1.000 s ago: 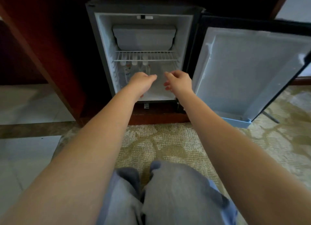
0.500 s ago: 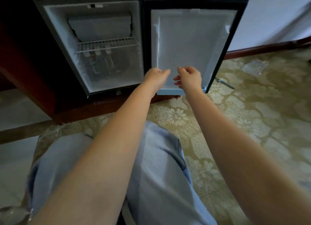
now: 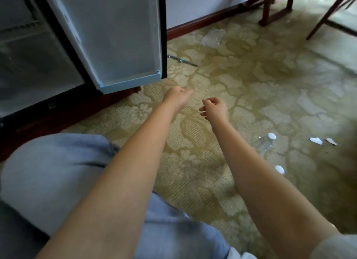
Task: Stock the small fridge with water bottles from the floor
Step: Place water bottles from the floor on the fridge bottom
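Observation:
The small fridge (image 3: 29, 69) stands open at the upper left, its door (image 3: 116, 36) swung out toward me. A clear water bottle with a white cap (image 3: 267, 141) stands on the carpet at the right, and a second white cap (image 3: 279, 169) shows just below it beside my right forearm. My left hand (image 3: 176, 97) hovers over the carpet below the door's bottom corner, fingers loosely curled and holding nothing. My right hand (image 3: 213, 108) hangs beside it, also loosely curled and empty, to the left of the bottles and well short of them.
A patterned beige carpet (image 3: 251, 84) covers the floor. Crumpled clear plastic wrap (image 3: 213, 37) lies near the skirting, a dark thin tool (image 3: 182, 60) lies by the door, and white paper scraps (image 3: 316, 140) lie at the right. Wooden chair legs (image 3: 276, 7) stand at the top right. My knees fill the lower left.
My view has swung right, from the fridge interior to the carpet with the bottles. Both hands have come away from the fridge and now hang over the floor.

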`<action>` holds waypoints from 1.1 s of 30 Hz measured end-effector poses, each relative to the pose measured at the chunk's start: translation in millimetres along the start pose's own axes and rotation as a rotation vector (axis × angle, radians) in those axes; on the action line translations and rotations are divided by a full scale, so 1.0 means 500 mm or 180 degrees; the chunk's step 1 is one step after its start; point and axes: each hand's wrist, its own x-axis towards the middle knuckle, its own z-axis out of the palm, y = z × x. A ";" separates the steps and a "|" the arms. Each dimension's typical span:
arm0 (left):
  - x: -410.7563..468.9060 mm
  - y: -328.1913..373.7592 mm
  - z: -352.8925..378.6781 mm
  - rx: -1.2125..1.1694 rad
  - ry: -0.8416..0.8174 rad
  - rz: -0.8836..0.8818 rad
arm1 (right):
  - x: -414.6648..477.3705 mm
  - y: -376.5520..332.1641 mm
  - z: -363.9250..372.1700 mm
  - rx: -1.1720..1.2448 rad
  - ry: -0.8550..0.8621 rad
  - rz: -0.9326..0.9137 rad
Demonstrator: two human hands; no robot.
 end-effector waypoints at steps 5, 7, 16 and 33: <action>0.003 -0.004 0.125 0.0167 -0.0460 -0.0067 | 0.030 0.108 -0.105 -0.0370 0.0547 0.0180; 0.001 0.001 0.160 0.0282 -0.0604 -0.0037 | 0.033 0.139 -0.146 -0.0578 0.0706 0.0268; -0.030 -0.008 0.289 0.1087 -0.1404 0.0062 | 0.007 0.313 -0.312 -0.2110 0.1235 0.0660; -0.068 -0.100 0.324 0.1550 -0.1650 -0.0189 | -0.016 0.389 -0.295 -0.2134 0.0724 0.0491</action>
